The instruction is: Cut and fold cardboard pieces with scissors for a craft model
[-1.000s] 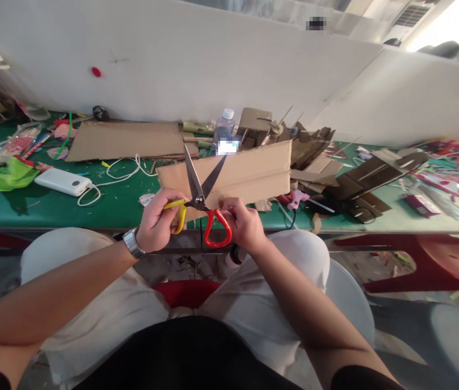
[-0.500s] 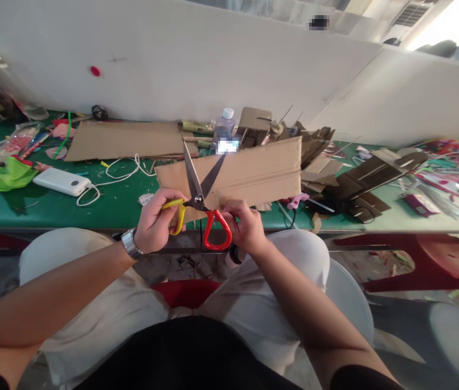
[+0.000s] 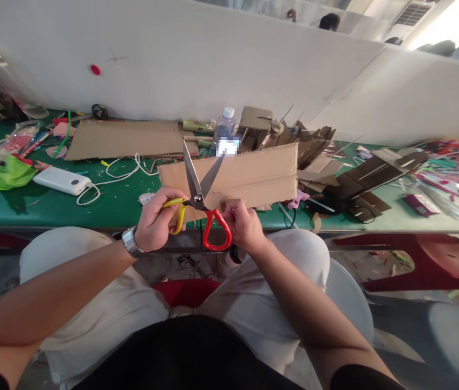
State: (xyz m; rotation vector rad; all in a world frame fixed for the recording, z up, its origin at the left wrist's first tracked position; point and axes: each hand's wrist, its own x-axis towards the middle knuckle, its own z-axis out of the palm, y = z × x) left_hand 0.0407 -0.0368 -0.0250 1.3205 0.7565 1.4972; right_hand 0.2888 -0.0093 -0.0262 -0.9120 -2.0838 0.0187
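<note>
My left hand [image 3: 156, 219] is closed around the yellow handle of a pair of scissors [image 3: 197, 199]. The blades stand apart and point up, in front of a long strip of brown cardboard [image 3: 254, 173]. My right hand [image 3: 246, 225] has its fingers pinched together at the cardboard's lower edge, right beside the scissors' red handle loop. That loop partly covers the right fingertips, so their exact hold is hard to see. The cardboard is tilted above the near edge of the green table [image 3: 119, 208].
A cardboard sheet [image 3: 126, 140] and a white power bank [image 3: 62, 181] with a cable lie to the left. Behind stands a clear bottle [image 3: 224, 130]. Cut cardboard pieces [image 3: 375, 173], a pink glue gun [image 3: 297, 199] and a dark red box [image 3: 420, 204] are on the right.
The cardboard strip has shifted slightly, its right end moving a little left and down. The scissors and both hands have hardly moved.
</note>
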